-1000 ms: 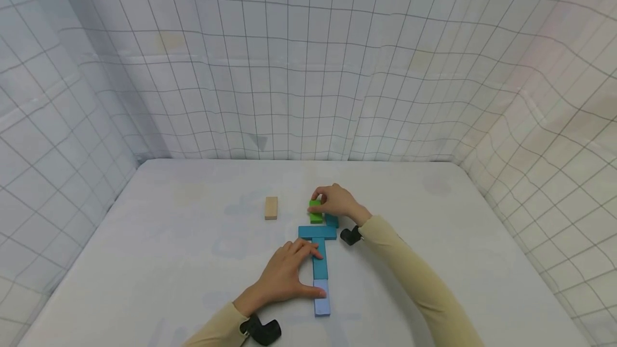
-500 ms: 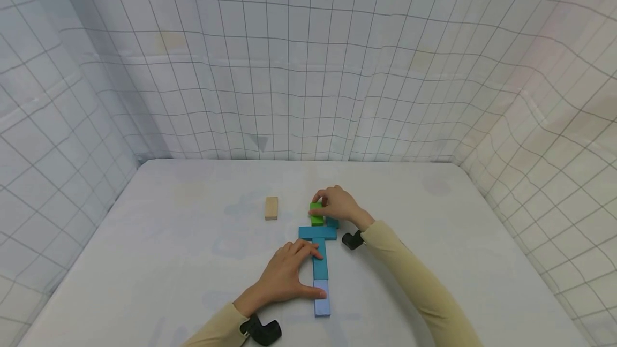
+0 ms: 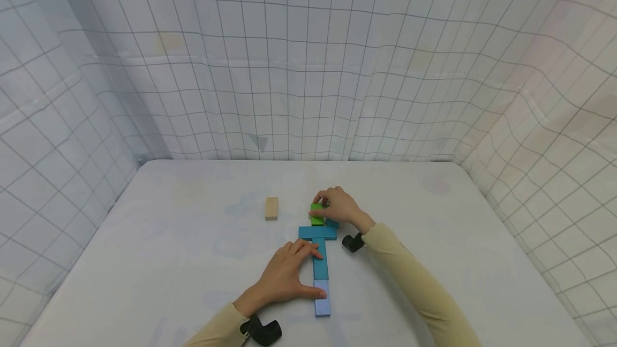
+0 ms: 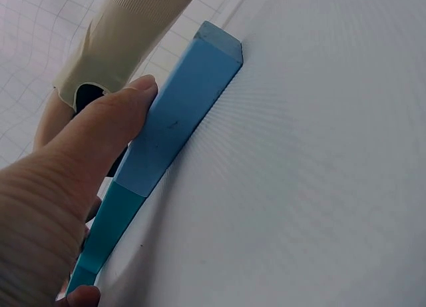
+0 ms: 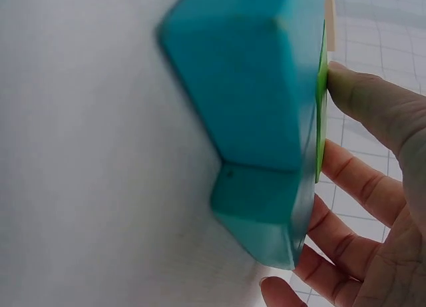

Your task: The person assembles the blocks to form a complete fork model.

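My right hand (image 3: 341,206) pinches a green block (image 3: 317,220) between thumb and fingers at the far end of a row of blocks. A teal block (image 3: 332,224) beside it is partly covered by that hand. Just nearer, a teal block lies crosswise (image 3: 310,233), and another teal block (image 3: 321,270) runs from it toward me. A light blue block (image 3: 322,307) continues the line. My left hand (image 3: 281,277) is spread along these two, its thumb touching the light blue block and its fingertips on the teal one. The left wrist view shows that thumb against the light blue block's side (image 4: 176,107).
A plain wooden block (image 3: 271,208) lies alone to the left of the green one. The white table (image 3: 168,240) is bordered by hanging grid-patterned sheets (image 3: 308,95) at the back and sides. Each wrist carries a small black camera.
My right hand and the green block have shifted slightly toward me, bringing the green block close to the crosswise teal block. My left hand has stayed in place.
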Demonstrator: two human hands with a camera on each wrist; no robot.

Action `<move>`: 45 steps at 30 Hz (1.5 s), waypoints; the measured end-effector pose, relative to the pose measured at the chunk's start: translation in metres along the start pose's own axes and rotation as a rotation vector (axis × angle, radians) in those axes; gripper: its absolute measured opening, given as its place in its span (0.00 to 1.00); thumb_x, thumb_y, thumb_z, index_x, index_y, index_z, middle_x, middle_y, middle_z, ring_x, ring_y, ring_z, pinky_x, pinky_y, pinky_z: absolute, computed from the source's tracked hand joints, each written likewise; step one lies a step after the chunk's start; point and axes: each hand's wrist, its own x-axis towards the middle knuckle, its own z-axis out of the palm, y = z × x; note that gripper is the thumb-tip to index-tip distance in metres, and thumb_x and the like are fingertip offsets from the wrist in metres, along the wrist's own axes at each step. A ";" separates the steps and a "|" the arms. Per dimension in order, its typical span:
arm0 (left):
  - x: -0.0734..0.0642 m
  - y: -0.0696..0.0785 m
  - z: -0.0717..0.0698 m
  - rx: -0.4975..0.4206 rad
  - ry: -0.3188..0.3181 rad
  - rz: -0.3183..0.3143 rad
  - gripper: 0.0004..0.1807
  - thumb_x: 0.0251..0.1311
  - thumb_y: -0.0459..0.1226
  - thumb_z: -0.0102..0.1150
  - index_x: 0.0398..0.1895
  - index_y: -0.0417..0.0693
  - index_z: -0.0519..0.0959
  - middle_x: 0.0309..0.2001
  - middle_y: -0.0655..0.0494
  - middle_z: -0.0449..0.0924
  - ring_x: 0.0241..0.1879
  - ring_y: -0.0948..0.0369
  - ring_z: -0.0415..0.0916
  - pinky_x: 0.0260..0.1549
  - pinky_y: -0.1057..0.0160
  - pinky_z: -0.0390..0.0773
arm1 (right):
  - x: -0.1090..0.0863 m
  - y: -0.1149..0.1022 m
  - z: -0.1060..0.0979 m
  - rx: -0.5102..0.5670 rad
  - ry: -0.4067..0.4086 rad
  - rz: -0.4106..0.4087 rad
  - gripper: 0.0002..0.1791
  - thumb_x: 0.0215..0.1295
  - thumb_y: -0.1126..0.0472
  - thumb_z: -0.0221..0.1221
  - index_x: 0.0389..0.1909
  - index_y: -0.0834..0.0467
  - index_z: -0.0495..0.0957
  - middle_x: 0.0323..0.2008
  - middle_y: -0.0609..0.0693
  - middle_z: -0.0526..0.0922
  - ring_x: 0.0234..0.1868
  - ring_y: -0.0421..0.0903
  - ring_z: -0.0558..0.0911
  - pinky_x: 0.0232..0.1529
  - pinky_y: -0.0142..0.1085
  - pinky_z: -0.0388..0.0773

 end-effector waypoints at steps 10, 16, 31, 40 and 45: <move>0.000 0.002 -0.001 0.001 -0.010 -0.013 0.36 0.38 0.72 0.60 0.50 0.67 0.73 0.59 0.65 0.65 0.52 0.61 0.65 0.49 0.53 0.67 | -0.002 -0.001 0.000 -0.001 0.003 0.008 0.18 0.57 0.44 0.65 0.43 0.51 0.82 0.36 0.47 0.78 0.40 0.46 0.71 0.36 0.39 0.71; 0.000 0.002 -0.003 0.000 -0.011 -0.009 0.36 0.38 0.71 0.61 0.50 0.67 0.73 0.59 0.64 0.65 0.51 0.61 0.65 0.49 0.54 0.67 | -0.003 -0.003 0.001 -0.005 0.017 0.001 0.18 0.56 0.44 0.65 0.43 0.51 0.82 0.35 0.47 0.78 0.39 0.46 0.72 0.36 0.39 0.71; -0.001 0.002 -0.003 -0.006 -0.010 -0.002 0.35 0.39 0.70 0.63 0.50 0.66 0.73 0.59 0.64 0.66 0.50 0.62 0.65 0.48 0.55 0.67 | -0.006 -0.004 0.003 -0.002 0.028 0.007 0.20 0.56 0.43 0.66 0.43 0.51 0.82 0.35 0.48 0.77 0.39 0.46 0.71 0.35 0.38 0.71; -0.001 0.002 -0.003 -0.006 -0.014 -0.004 0.36 0.38 0.72 0.61 0.50 0.67 0.73 0.59 0.64 0.66 0.50 0.62 0.65 0.48 0.55 0.67 | -0.007 -0.003 0.005 0.005 0.048 -0.013 0.20 0.56 0.44 0.65 0.44 0.52 0.82 0.35 0.49 0.77 0.38 0.47 0.71 0.33 0.38 0.70; -0.001 0.001 -0.003 -0.020 -0.005 0.004 0.36 0.38 0.71 0.62 0.50 0.67 0.73 0.58 0.65 0.66 0.50 0.62 0.65 0.47 0.55 0.67 | -0.009 -0.002 0.005 0.036 0.059 -0.044 0.20 0.56 0.45 0.66 0.44 0.53 0.82 0.36 0.49 0.77 0.38 0.47 0.72 0.33 0.38 0.70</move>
